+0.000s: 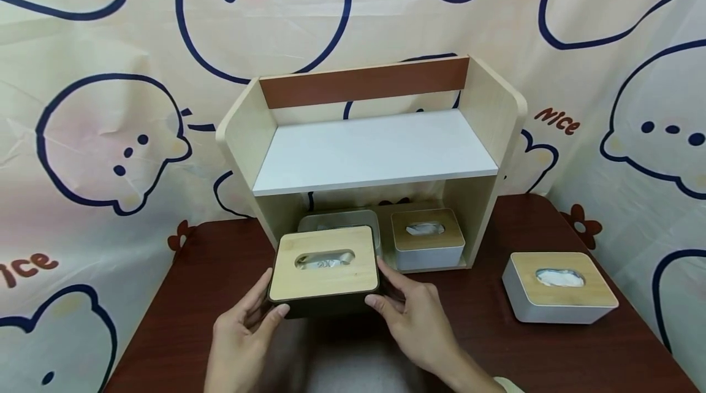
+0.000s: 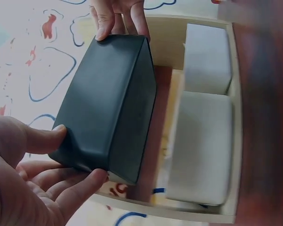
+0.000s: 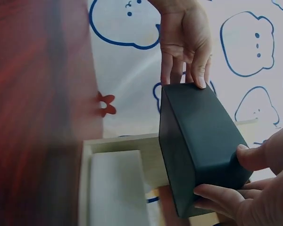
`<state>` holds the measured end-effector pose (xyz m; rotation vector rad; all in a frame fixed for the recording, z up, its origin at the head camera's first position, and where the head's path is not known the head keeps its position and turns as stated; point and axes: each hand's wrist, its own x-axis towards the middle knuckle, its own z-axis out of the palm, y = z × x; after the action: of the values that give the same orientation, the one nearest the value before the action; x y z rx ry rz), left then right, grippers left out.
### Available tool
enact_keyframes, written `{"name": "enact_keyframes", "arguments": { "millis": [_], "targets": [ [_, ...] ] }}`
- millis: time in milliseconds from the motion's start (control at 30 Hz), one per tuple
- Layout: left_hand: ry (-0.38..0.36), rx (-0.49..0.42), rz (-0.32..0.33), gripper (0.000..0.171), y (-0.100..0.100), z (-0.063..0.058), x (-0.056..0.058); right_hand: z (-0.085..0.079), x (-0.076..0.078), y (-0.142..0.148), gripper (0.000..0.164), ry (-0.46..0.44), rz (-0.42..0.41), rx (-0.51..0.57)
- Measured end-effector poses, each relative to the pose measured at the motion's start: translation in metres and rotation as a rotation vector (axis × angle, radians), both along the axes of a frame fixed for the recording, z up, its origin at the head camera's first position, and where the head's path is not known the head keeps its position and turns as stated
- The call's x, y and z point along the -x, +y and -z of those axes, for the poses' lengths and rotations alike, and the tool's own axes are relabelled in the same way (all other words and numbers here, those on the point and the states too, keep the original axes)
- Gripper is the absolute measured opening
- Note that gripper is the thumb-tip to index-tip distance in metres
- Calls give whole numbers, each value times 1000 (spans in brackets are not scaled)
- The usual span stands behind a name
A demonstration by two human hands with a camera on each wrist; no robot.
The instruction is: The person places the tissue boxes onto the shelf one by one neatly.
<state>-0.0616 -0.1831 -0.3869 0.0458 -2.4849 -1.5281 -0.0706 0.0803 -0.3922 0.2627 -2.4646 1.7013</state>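
Both hands hold a dark tissue box (image 1: 322,286) with a pale wooden lid, in front of a small shelf unit (image 1: 375,148). A tissue shows in the lid's oval slot. My left hand (image 1: 245,331) grips the left end, thumb on the near side and fingers curled round the end. At the right end my right hand (image 1: 416,319) grips it likewise. The box's dark wall (image 2: 101,94) fills the middle of the left wrist view, and in the right wrist view both hands hold the dark box (image 3: 207,127) by its opposite ends.
In the shelf's lower bay, a grey tissue box with wooden lid (image 1: 430,255) stands right; a greyish box (image 1: 361,219) sits left, partly hidden behind the dark one. Another grey tissue box (image 1: 559,313) stands on the brown table (image 1: 480,319) at right. A patterned curtain (image 1: 110,246) hangs behind.
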Motion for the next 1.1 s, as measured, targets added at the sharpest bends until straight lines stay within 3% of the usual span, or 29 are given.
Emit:
{"name": "enact_keyframes", "arguments": {
  "millis": [233,600,867,1100],
  "targets": [
    [59,44,12,66,-2,-21,3,-23,2,5,65,14,-17,-109],
    [118,86,1,65,-5,-49,1,-52,2,6,66,43,-62,-127],
    [96,128,-27,63,-7,-74,-1,-77,1,6,66,80,-76,-170],
    [109,151,-45,64,-7,-93,-2,-95,0,7,65,183,-68,-212]
  ]
}}
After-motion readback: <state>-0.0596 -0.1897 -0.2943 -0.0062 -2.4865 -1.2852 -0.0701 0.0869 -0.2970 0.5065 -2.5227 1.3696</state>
